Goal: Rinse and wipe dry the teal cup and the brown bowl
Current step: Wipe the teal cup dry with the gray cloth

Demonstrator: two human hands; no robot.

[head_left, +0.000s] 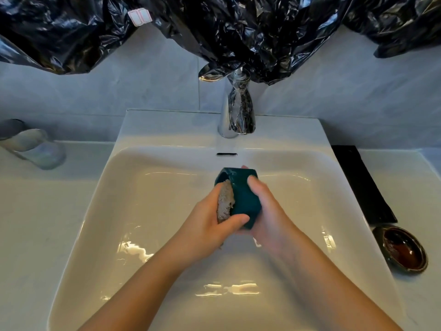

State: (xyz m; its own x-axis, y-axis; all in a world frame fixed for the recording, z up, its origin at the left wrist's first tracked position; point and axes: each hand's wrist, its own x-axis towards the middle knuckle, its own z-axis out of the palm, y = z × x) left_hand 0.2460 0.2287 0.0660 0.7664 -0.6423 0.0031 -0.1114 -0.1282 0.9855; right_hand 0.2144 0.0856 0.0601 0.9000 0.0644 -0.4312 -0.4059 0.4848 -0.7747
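Over the middle of the white sink (pixel 133 177) I hold the teal cup (pixel 243 199), a faceted mug tipped away from me. My right hand (pixel 267 211) grips it from the right, thumb on its upper side. My left hand (pixel 210 223) holds a grey-beige cloth (pixel 225 203) pressed against the cup's left side, fingers curled round the cloth and thumb under the cup. The brown bowl (pixel 403 249) stands upright on the counter at the right of the sink, dark and glossy inside.
A chrome tap (pixel 232 115) rises behind the sink, no water running. A black mat (pixel 362 185) lies on the right counter behind the bowl. A clear glass (pixel 35 149) stands on the left counter. Black plastic sheeting (pixel 238 32) hangs over the wall above.
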